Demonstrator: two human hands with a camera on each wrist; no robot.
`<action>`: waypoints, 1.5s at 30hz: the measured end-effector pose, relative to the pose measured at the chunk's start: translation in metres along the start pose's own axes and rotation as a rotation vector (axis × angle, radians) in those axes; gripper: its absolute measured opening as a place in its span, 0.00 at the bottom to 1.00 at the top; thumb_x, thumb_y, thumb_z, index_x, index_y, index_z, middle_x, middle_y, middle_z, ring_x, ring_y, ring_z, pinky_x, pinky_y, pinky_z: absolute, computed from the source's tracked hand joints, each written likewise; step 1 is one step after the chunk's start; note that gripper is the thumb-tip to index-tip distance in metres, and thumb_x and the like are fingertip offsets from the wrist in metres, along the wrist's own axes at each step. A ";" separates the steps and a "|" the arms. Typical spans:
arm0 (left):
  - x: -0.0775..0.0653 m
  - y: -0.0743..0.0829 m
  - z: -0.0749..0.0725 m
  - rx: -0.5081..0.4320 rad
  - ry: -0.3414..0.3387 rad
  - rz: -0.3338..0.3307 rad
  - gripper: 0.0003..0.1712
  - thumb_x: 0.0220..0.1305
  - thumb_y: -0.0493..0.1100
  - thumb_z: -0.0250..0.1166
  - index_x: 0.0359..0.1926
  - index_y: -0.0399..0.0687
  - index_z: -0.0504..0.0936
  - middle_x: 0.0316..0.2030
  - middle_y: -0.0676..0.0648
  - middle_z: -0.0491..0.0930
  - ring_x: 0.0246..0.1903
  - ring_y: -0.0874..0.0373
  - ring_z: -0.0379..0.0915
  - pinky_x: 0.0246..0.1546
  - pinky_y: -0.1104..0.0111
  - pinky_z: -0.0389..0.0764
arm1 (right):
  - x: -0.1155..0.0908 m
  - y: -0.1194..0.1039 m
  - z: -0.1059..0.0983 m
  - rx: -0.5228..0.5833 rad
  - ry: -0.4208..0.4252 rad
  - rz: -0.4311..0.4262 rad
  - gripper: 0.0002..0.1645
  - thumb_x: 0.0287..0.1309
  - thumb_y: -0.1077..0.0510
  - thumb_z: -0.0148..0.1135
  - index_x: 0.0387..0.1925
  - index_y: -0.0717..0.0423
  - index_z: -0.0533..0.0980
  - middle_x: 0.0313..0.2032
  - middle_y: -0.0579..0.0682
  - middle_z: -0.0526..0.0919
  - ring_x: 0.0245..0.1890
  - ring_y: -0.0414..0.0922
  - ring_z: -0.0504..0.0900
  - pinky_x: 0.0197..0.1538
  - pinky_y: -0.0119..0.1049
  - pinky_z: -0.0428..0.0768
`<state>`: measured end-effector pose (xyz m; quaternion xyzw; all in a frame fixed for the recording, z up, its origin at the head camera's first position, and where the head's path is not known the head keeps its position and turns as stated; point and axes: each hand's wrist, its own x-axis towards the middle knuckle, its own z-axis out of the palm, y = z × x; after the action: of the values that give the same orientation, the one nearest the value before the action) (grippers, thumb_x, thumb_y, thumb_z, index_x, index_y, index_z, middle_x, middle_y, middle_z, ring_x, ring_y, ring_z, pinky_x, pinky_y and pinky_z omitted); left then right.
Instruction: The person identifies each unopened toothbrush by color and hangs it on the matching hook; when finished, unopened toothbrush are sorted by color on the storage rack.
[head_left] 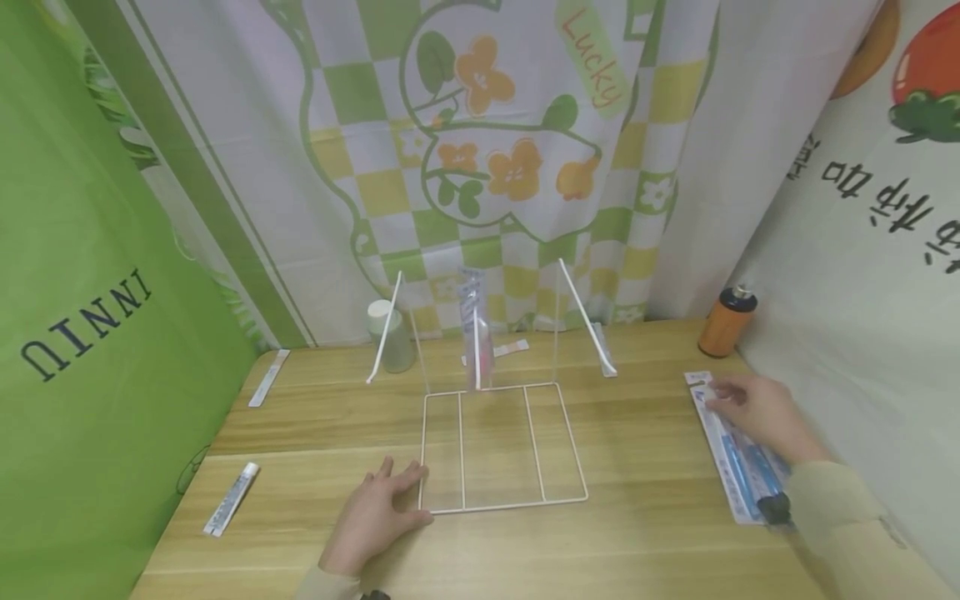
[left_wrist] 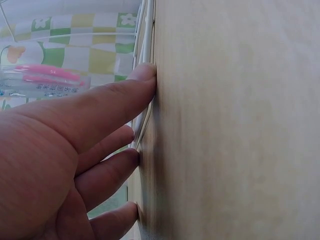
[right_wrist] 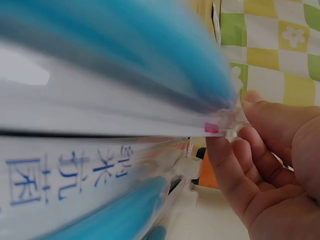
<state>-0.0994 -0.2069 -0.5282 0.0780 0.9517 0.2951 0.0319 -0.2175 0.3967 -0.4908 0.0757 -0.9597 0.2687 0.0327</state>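
Note:
My left hand [head_left: 372,518] rests on the wooden table with its fingers spread, touching the left edge of a white wire rack's base [head_left: 461,450]. In the left wrist view the thumb [left_wrist: 144,75] presses on that wire. A packaged pink toothbrush [head_left: 483,350] hangs from the rack's middle arm; it shows in the left wrist view too. At the table's right side my right hand [head_left: 768,417] pinches the end of a packaged blue toothbrush [right_wrist: 165,55] between thumb and fingers. Another blue toothbrush package [right_wrist: 100,185] lies close beside it.
Behind the rack stands a pale bottle with a white cap [head_left: 397,342]. An orange bottle with a black top [head_left: 727,323] is at the back right. Small tubes [head_left: 231,500] and a narrow packet [head_left: 268,379] lie on the left. Curtains [head_left: 517,275] hang along the back edge.

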 end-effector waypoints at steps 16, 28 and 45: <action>0.000 -0.001 0.002 -0.001 0.001 0.003 0.40 0.55 0.55 0.83 0.68 0.52 0.85 0.71 0.46 0.78 0.76 0.25 0.60 0.71 0.26 0.58 | -0.014 -0.021 0.000 0.087 0.225 -0.060 0.25 0.66 0.47 0.78 0.58 0.55 0.86 0.51 0.58 0.91 0.48 0.44 0.84 0.44 0.30 0.77; -0.001 0.000 0.001 0.000 -0.006 -0.005 0.40 0.55 0.55 0.83 0.68 0.53 0.85 0.71 0.46 0.78 0.75 0.25 0.60 0.71 0.25 0.58 | -0.023 -0.080 -0.003 0.364 0.389 -0.240 0.23 0.53 0.68 0.83 0.52 0.56 0.88 0.42 0.46 0.89 0.39 0.31 0.84 0.42 0.18 0.84; -0.001 0.002 -0.001 0.002 -0.007 -0.014 0.41 0.55 0.57 0.83 0.69 0.54 0.84 0.72 0.45 0.77 0.75 0.23 0.59 0.68 0.22 0.59 | -0.059 -0.181 -0.025 0.765 0.371 -0.799 0.26 0.43 0.81 0.79 0.47 0.81 0.82 0.45 0.62 0.88 0.39 0.41 0.86 0.43 0.27 0.89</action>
<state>-0.0981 -0.2061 -0.5263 0.0725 0.9525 0.2935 0.0373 -0.1295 0.2647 -0.3837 0.3899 -0.6698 0.5717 0.2693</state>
